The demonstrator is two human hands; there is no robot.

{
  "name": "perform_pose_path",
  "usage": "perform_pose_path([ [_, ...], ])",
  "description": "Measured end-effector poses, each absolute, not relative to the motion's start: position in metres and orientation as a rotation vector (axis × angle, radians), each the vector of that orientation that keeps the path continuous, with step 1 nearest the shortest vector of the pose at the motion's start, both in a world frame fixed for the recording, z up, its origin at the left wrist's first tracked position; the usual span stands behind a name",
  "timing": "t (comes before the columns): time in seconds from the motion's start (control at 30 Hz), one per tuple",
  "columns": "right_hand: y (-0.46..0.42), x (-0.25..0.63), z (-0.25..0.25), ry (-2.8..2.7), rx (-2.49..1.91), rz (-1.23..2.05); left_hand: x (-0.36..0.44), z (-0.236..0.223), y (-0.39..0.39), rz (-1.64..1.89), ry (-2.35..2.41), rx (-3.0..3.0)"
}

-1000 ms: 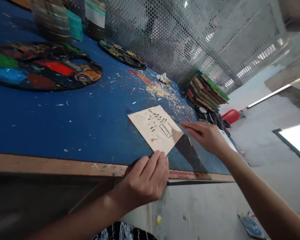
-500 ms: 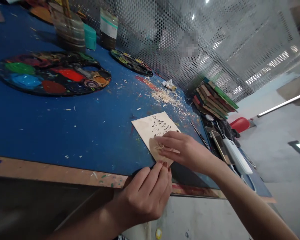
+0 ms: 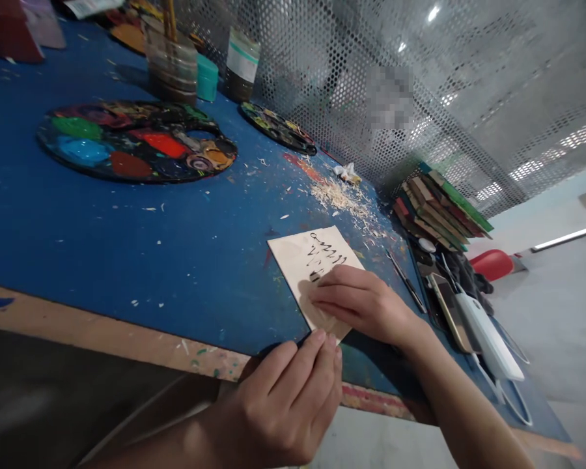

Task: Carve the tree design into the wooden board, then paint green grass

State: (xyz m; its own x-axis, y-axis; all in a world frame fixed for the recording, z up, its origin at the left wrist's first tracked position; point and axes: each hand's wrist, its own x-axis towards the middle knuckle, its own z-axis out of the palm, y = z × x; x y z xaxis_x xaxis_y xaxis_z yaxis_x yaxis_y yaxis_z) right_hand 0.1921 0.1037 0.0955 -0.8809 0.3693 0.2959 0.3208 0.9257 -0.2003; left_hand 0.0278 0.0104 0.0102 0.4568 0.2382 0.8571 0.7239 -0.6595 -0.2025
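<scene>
Blue counter (image 3: 151,273), cluttered: paint-smeared palette (image 3: 137,140) on the left, pale shavings (image 3: 342,198) just beyond the card (image 3: 297,251), phone (image 3: 452,311) and white device (image 3: 491,335) past the right hand (image 3: 371,303). Card flat near the counter's front edge, drawing partly hidden by the right hand. Left hand (image 3: 288,397) palm down, fingers pinching the near corner; right hand reaches in low, fingers close together over the card, can't tell if gripping anything

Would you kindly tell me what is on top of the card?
Black marks show on the card. The right hand is over part of it, and the left hand is at its near corner; what they cover is hidden.
</scene>
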Motion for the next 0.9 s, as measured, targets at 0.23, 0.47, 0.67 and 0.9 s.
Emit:
perform_pose_path([
  [0.23, 0.0979, 0.1875, 0.0941, -2.713, -0.706, 0.191, 0.029, 0.0079, 0.0103, -1.174, -0.803, -2.144],
  [0.47, 0.1002, 0.1833, 0.0966, -2.667, -0.824, 0.442, 0.0289, 0.0075, 0.0116, -1.161, -0.793, -2.156],
  [0.67, 0.1014, 0.1843, 0.0973, -2.624, -0.852, 0.514, 0.0297, 0.0101, 0.0065, -1.137, -0.874, -2.199],
  [0.9, 0.101, 0.1836, 0.0968, -2.588, -0.88, 0.548, 0.0293, 0.0062, 0.0119, -1.158, -0.789, -2.157],
])
